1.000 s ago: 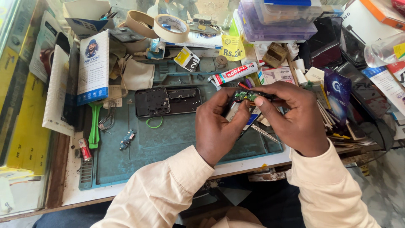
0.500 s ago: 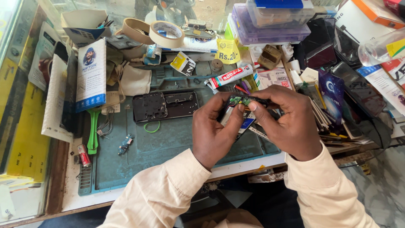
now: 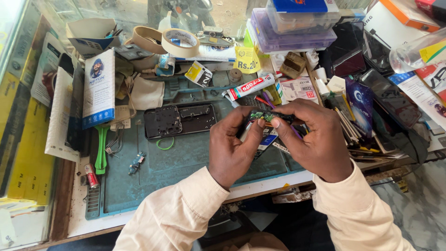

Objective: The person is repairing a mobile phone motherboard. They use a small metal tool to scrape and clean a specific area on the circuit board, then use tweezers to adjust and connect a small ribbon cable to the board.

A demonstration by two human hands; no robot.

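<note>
pinching a small green circuit board [image 3: 261, 115] from both ends, the left hand [image 3: 231, 148] and right hand [image 3: 312, 137] have fingers closed tight; steady, light pressure above the desk [image 3: 186, 162] suits it best.

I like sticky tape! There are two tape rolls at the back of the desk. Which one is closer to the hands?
The paler roll of tape, on the right of the pair, is closer to both hands; the browner roll lies farther left.

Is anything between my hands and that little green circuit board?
Nothing visible: the left hand and right hand both pinch the green board directly at their fingertips, above the mat.
</note>
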